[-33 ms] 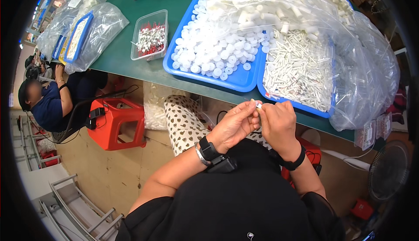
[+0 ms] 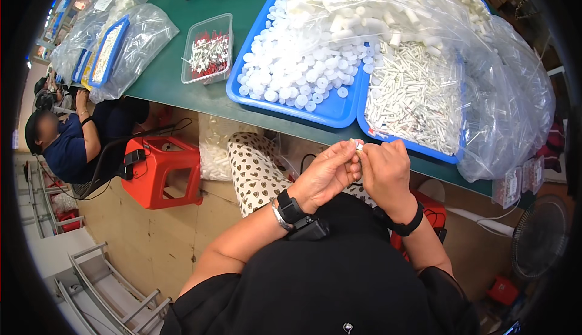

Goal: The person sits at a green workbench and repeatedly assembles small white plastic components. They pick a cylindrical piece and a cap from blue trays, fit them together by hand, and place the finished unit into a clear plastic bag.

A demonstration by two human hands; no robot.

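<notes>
My left hand and my right hand meet just off the table's front edge. Their fingertips pinch a small white piece between them; most of it is hidden, so its exact kind does not show. Ahead of my hands is a blue tray heaped with translucent white plastic discs, each with a central hole. To its right, a second blue tray holds many slim white tubes. A clear plastic box farther left contains red and white thin parts.
A large clear bag of white cylindrical pieces leans over both trays. The green table runs left towards a seated person. A red stool stands on the floor at left, and a fan at right.
</notes>
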